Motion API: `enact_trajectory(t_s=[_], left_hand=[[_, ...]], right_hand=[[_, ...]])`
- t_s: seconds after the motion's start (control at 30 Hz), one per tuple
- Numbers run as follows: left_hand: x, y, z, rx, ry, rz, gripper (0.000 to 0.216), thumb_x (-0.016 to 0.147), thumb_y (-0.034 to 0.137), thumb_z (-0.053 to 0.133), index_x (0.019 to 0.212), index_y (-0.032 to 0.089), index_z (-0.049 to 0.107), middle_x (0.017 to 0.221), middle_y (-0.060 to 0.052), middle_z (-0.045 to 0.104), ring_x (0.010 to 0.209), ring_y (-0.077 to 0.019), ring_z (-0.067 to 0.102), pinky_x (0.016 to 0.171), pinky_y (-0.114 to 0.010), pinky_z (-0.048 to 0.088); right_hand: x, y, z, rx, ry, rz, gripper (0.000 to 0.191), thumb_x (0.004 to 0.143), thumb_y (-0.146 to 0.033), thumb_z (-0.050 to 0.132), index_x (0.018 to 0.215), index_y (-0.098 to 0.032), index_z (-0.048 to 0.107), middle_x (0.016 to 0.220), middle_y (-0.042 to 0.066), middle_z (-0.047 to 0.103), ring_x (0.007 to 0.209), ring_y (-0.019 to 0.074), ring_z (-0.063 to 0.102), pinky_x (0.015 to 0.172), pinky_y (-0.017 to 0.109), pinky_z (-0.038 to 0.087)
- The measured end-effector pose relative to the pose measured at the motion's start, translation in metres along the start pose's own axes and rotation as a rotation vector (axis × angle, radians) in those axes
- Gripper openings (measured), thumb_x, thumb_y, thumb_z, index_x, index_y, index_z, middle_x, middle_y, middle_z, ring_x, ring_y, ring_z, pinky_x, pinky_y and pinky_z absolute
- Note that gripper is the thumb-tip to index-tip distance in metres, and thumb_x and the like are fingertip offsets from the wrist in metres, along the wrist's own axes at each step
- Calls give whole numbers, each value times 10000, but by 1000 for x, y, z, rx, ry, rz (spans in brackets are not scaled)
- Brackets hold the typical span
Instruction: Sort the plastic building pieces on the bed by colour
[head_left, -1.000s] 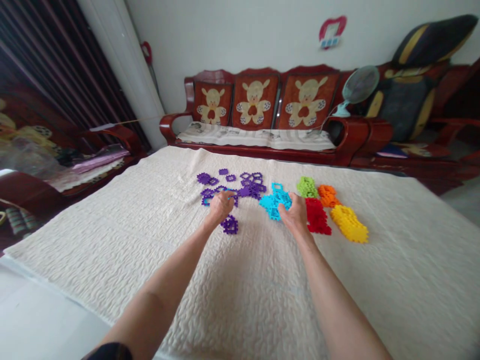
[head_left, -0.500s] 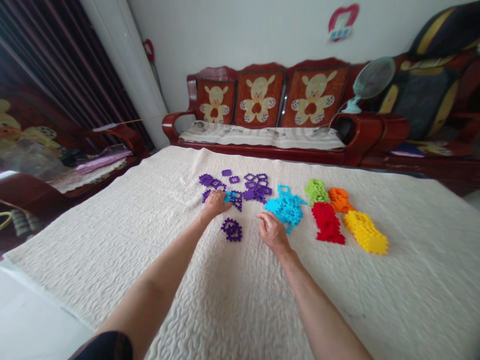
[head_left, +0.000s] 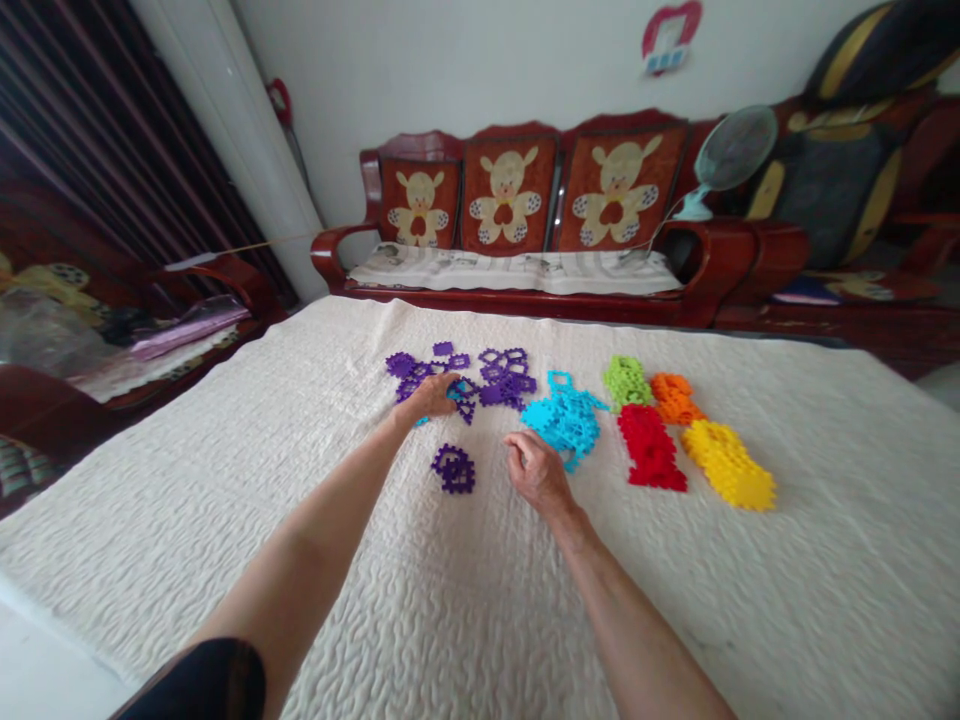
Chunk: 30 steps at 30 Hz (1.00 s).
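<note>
My left hand point(head_left: 433, 397) reaches into a spread of purple interlocking toy pieces point(head_left: 402, 364). Its fingers and thumb close on a light blue toy piece point(head_left: 454, 389), partly hidden by the hand. A purple triangular piece point(head_left: 466, 411) lies just right of the fingertips, and a bit of blue shows below the palm. Curled into a loose fist, my right hand point(head_left: 537, 468) rests near the left edge of the light blue pile point(head_left: 564, 422); nothing shows in it. Between the hands and closer to me lie a few overlapping purple pieces point(head_left: 454, 470).
Another purple cluster point(head_left: 506, 378) sits left of the blue pile. Farther right are green point(head_left: 627, 382), orange point(head_left: 675, 397), red point(head_left: 649, 448) and yellow point(head_left: 729, 465) piles. A cream quilted cover point(head_left: 300, 420) lies beneath everything. Beyond stand a wooden sofa point(head_left: 337, 245) and a fan point(head_left: 735, 150).
My left hand has shifted slightly forward and to the right among the purple pieces, and a bit of blue now shows below it. My right hand stays by the blue pile. The view has turned slightly.
</note>
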<state>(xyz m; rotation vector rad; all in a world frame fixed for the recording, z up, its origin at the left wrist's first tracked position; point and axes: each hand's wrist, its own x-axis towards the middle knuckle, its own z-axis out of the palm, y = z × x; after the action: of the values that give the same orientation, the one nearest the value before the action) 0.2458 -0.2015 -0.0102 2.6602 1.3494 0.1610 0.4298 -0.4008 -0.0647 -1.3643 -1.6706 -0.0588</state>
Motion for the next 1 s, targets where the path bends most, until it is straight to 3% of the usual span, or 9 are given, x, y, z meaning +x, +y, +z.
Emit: enact_trajectory(t_s=[0.2, 0.37, 0.6, 0.8, 0.9, 1.0], left_hand=[[5, -3, 8, -13, 69, -78, 640, 730, 229, 693, 1365, 198, 619, 1205, -81, 714, 1095, -245, 675, 969, -308, 534], [6, -1, 4, -81, 107, -81, 688, 664, 193, 773, 1336, 132, 639, 1229, -145, 686, 1084, -279, 673, 944, -340, 555], [-1, 5, -7, -200, 100, -145, 686, 699, 125, 701, 1376, 186, 607, 1219, -59, 719, 1063, -218, 675, 943, -283, 533], [-14, -6, -18, -222, 272, -501, 698, 766, 183, 678, 1443, 119, 522, 1104, -131, 744, 1010, -271, 697, 859, -335, 539], [-22, 0, -22, -315, 324, -510, 690, 795, 223, 678, 1455, 125, 502, 1105, -140, 740, 1043, -289, 688, 891, -379, 539], [-27, 28, -17, -416, 293, -446, 697, 773, 250, 730, 1433, 151, 530, 1083, -101, 748, 1017, -264, 696, 883, -367, 547]], right_hand=[[-1, 0, 0, 2, -17, 22, 241, 879, -89, 467, 943, -204, 670, 883, 64, 710, 861, 204, 672, 817, 310, 530], [0, -1, 0, 7, -32, 23, 240, 879, -89, 467, 937, -204, 669, 889, 64, 709, 865, 202, 670, 814, 304, 526], [0, -1, 1, 10, -13, 23, 245, 889, -100, 454, 943, -201, 671, 890, 66, 710, 870, 199, 670, 818, 305, 531], [5, 2, -7, -89, 184, 38, 284, 886, -116, 445, 1027, -196, 678, 973, 88, 721, 956, 219, 663, 903, 369, 509], [8, 8, -19, -175, 316, 68, 275, 884, -141, 462, 1060, -195, 666, 1044, 103, 710, 1022, 238, 643, 966, 414, 466], [7, 20, -30, -284, 436, 154, 289, 867, -193, 500, 1120, -180, 640, 1150, 141, 673, 1111, 284, 602, 1005, 477, 432]])
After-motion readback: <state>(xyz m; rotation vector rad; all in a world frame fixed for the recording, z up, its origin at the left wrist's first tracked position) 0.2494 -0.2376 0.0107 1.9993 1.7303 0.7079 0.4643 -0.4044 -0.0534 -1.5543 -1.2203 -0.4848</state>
